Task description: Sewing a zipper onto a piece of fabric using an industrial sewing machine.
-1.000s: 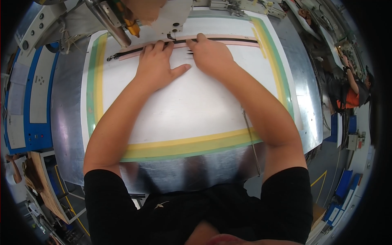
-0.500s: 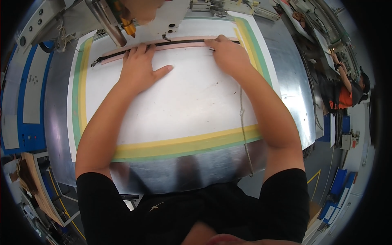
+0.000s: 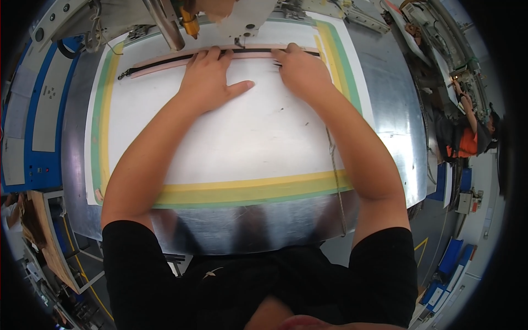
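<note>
A long black zipper [image 3: 165, 62] lies along a pale pink strip [image 3: 253, 55] near the far side of a white sheet [image 3: 165, 137]. A small metal piece [image 3: 122, 75] shows at its left end. My left hand [image 3: 206, 82] rests on the zipper's middle, its fingertips on the strip and its thumb stretched out to the right. Farther right, my right hand [image 3: 305, 71] is closed, its index finger bent down onto the strip. A thin dark tip sticks out under its fingers; what it belongs to is hidden. A sewing machine's presser foot [image 3: 240, 42] stands just beyond the strip, between my hands.
Yellow and green tape [image 3: 253, 188] borders the sheet on a shiny metal table [image 3: 258, 225]. A metal post [image 3: 168, 27] and a brass-coloured nozzle [image 3: 190, 27] hang at the far left. A cord [image 3: 336, 181] dangles by my right forearm. Another person [image 3: 467, 132] works at the far right.
My left hand has slid right along the zipper, closer to my right hand. The right hand stays at nearly the same place on the strip. The whole view has shifted slightly.
</note>
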`<action>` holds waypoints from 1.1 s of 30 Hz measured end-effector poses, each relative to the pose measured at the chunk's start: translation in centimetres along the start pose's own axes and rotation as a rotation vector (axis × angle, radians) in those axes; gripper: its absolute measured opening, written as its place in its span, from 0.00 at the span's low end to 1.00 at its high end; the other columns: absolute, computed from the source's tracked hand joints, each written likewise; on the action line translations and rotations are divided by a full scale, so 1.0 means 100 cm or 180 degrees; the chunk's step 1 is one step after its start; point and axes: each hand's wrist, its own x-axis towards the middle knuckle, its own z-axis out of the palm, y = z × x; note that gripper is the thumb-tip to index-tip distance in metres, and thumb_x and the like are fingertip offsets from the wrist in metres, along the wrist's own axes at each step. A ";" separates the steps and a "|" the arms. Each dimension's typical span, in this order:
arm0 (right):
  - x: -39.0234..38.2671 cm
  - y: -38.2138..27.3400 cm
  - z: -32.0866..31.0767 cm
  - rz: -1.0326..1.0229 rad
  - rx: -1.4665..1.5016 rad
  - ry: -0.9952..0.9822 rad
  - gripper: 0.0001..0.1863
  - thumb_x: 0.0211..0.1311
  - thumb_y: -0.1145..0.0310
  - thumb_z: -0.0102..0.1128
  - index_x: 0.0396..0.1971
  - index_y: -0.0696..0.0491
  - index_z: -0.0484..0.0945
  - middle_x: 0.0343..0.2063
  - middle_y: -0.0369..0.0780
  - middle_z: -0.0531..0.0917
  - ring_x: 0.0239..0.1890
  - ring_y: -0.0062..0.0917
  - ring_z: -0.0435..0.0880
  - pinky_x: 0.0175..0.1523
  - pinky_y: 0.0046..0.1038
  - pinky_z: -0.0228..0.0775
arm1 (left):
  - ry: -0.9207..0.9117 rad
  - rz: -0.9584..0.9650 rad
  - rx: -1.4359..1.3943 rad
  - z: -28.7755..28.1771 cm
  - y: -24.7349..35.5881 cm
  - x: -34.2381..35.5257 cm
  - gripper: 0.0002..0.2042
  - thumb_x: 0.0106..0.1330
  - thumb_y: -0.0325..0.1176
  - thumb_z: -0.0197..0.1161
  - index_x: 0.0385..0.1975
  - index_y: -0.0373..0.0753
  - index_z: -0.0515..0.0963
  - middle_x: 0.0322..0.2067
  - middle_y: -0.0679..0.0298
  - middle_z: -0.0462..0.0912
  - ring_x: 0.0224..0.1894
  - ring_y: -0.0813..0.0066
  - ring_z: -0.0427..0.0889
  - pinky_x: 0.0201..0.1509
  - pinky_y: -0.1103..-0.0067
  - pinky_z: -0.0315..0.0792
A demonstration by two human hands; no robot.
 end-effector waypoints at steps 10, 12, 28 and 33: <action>0.003 -0.008 0.002 -0.0271 0.0180 0.0093 0.25 0.71 0.74 0.51 0.66 0.45 0.79 0.54 0.45 0.80 0.52 0.40 0.88 0.53 0.42 0.84 | -0.0044 0.0088 0.0048 -0.003 0.023 0.008 0.41 0.62 0.63 0.70 0.66 0.34 0.76 0.62 0.46 0.76 0.65 0.46 0.73 0.72 0.60 0.68; 0.003 -0.003 -0.003 -0.0258 0.0141 0.0055 0.25 0.71 0.74 0.51 0.66 0.44 0.79 0.55 0.44 0.80 0.52 0.40 0.88 0.54 0.42 0.83 | -0.0006 0.0111 0.0103 0.000 0.019 0.008 0.41 0.62 0.62 0.70 0.67 0.35 0.75 0.62 0.46 0.76 0.65 0.46 0.73 0.72 0.60 0.67; 0.000 0.003 -0.007 -0.0158 0.0110 0.0009 0.23 0.68 0.75 0.53 0.60 0.46 0.83 0.52 0.39 0.83 0.54 0.38 0.86 0.56 0.40 0.80 | -0.0051 0.0008 0.0205 -0.008 0.013 -0.005 0.41 0.63 0.63 0.69 0.68 0.36 0.75 0.63 0.47 0.75 0.68 0.45 0.71 0.75 0.56 0.62; 0.003 -0.012 -0.005 -0.0298 0.0227 0.0080 0.23 0.67 0.75 0.53 0.60 0.46 0.83 0.52 0.40 0.83 0.53 0.38 0.87 0.55 0.40 0.81 | -0.0052 -0.0008 0.0248 -0.010 0.013 -0.006 0.43 0.62 0.64 0.68 0.70 0.38 0.73 0.64 0.48 0.73 0.69 0.45 0.70 0.76 0.52 0.58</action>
